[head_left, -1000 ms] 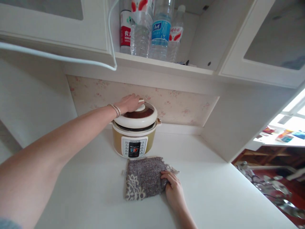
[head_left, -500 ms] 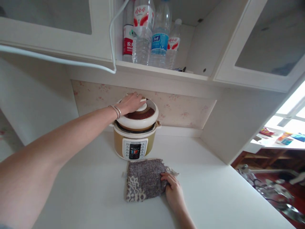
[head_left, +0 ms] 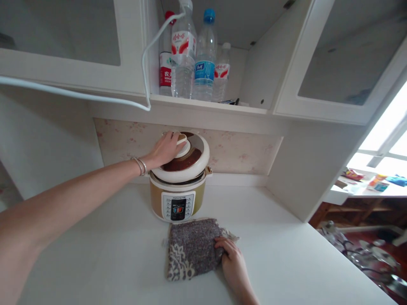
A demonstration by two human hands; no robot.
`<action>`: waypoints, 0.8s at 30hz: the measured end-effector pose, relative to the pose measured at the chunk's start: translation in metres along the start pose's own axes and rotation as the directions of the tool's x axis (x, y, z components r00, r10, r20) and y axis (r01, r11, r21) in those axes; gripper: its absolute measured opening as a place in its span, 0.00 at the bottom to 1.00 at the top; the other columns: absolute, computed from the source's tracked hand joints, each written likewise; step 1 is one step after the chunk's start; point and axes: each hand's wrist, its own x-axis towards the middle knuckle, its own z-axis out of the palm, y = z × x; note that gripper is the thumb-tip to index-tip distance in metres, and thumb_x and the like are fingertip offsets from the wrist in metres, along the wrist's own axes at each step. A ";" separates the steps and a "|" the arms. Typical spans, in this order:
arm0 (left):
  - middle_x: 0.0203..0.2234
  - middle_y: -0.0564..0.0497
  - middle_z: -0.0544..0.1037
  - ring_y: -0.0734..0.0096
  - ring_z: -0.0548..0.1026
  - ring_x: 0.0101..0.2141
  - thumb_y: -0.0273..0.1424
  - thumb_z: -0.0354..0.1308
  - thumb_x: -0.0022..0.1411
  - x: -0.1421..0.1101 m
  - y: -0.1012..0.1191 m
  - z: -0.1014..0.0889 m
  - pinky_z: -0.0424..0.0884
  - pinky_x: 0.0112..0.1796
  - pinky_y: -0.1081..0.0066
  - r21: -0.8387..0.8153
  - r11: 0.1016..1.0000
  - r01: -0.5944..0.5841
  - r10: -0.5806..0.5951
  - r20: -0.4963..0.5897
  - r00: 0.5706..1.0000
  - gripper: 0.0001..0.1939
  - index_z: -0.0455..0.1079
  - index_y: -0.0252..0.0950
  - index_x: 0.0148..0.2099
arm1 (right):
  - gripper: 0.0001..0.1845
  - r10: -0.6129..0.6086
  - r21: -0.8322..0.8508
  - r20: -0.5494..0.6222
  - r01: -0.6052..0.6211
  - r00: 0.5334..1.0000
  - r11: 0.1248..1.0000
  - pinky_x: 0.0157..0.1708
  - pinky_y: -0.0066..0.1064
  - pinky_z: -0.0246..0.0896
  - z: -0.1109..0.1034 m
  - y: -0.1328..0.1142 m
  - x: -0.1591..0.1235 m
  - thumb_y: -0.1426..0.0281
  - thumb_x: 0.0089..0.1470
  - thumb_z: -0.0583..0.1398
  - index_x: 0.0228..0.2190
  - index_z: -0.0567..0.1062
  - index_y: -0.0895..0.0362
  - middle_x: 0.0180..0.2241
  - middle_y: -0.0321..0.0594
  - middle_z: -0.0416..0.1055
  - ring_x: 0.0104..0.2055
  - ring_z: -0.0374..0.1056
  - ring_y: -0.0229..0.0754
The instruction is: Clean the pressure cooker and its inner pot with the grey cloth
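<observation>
A gold and white electric cooker [head_left: 178,198] stands at the back of the white counter [head_left: 280,250], against the wall. My left hand [head_left: 165,149] grips the knob of the cooker's lid [head_left: 184,160], and the lid tilts up on its far side. Bracelets ring that wrist. In front of the cooker lies a folded grey cloth with a white pattern [head_left: 192,248]. My right hand [head_left: 233,262] rests on the cloth's right edge, fingers curled onto it.
Several plastic water bottles [head_left: 193,59] stand on the open shelf above the cooker. A white cable [head_left: 95,95] runs from the shelf along the cabinet's underside. Cabinet doors flank the shelf. A cluttered floor and window lie to the right.
My left hand has lifted and tilted the lid on the cooker. The view has shifted upward a little. My right hand stays on the cloth.
</observation>
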 end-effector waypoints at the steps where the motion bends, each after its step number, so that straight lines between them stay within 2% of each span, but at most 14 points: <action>1: 0.45 0.37 0.70 0.54 0.69 0.47 0.46 0.37 0.67 -0.001 -0.003 -0.002 0.63 0.47 0.60 -0.032 0.999 0.017 -0.017 -0.015 1.000 0.27 0.62 0.32 0.56 | 0.23 0.002 -0.001 0.001 -0.002 1.000 1.000 0.48 0.34 0.62 0.000 0.000 0.000 0.80 0.34 0.48 0.28 0.77 0.52 0.40 0.37 0.76 0.46 0.70 0.42; 5: 0.45 0.38 0.71 0.56 0.69 0.48 0.46 0.36 0.68 -0.006 -0.016 -0.008 0.64 0.48 0.60 -0.141 0.989 0.049 -0.059 -0.068 0.996 0.28 0.62 0.31 0.56 | 0.23 0.008 -0.003 0.006 -0.008 1.000 1.000 0.50 0.35 0.61 0.000 -0.002 -0.001 0.80 0.33 0.48 0.28 0.76 0.52 0.40 0.36 0.76 0.47 0.69 0.42; 8: 0.46 0.38 0.71 0.55 0.69 0.48 0.47 0.38 0.67 -0.010 -0.022 -0.011 0.64 0.48 0.61 -0.159 0.984 0.077 -0.089 -0.072 0.993 0.28 0.63 0.32 0.55 | 0.23 0.007 0.002 0.008 -0.007 1.000 1.000 0.50 0.36 0.60 0.000 -0.002 -0.001 0.80 0.33 0.48 0.28 0.77 0.52 0.41 0.37 0.76 0.47 0.69 0.43; 11: 0.46 0.38 0.72 0.55 0.70 0.48 0.47 0.38 0.67 -0.012 -0.024 -0.014 0.64 0.48 0.60 -0.184 0.971 0.152 -0.174 -0.110 0.979 0.27 0.63 0.33 0.54 | 0.23 0.011 0.001 0.005 -0.011 1.000 1.000 0.51 0.37 0.60 0.000 -0.002 -0.001 0.79 0.33 0.48 0.28 0.77 0.52 0.41 0.37 0.76 0.48 0.69 0.43; 14: 0.44 0.38 0.73 0.55 0.71 0.46 0.49 0.35 0.67 -0.006 -0.023 -0.017 0.65 0.45 0.61 -0.287 0.926 0.247 -0.299 -0.154 0.942 0.28 0.65 0.34 0.51 | 0.23 0.019 0.001 -0.004 -0.019 1.000 1.000 0.50 0.36 0.61 0.001 -0.002 -0.001 0.79 0.34 0.48 0.27 0.77 0.51 0.40 0.36 0.76 0.47 0.70 0.43; 20: 0.39 0.40 0.76 0.55 0.73 0.42 0.53 0.36 0.64 0.013 -0.002 -0.014 0.66 0.40 0.61 -0.566 0.727 0.389 -0.522 -0.088 0.848 0.30 0.67 0.35 0.43 | 0.24 0.010 0.012 -0.003 -0.010 1.000 1.000 0.50 0.34 0.60 0.001 -0.001 0.000 0.80 0.33 0.48 0.27 0.77 0.51 0.40 0.35 0.76 0.46 0.69 0.41; 22: 0.37 0.40 0.76 0.54 0.73 0.41 0.54 0.37 0.63 0.015 0.011 -0.009 0.66 0.38 0.61 -0.630 0.664 0.402 -0.552 -0.051 0.832 0.30 0.67 0.35 0.42 | 0.24 -0.002 0.005 0.004 0.002 1.000 1.000 0.50 0.33 0.60 0.001 -0.002 -0.001 0.80 0.33 0.47 0.27 0.77 0.52 0.40 0.35 0.76 0.46 0.69 0.40; 24: 0.34 0.41 0.76 0.55 0.74 0.39 0.55 0.37 0.63 0.014 0.025 -0.004 0.67 0.36 0.62 -0.680 0.616 0.398 -0.550 -0.010 0.835 0.30 0.67 0.35 0.41 | 0.24 -0.006 -0.005 -0.001 0.006 1.000 1.000 0.50 0.33 0.60 0.001 -0.002 -0.001 0.80 0.33 0.47 0.28 0.76 0.52 0.40 0.35 0.76 0.46 0.69 0.40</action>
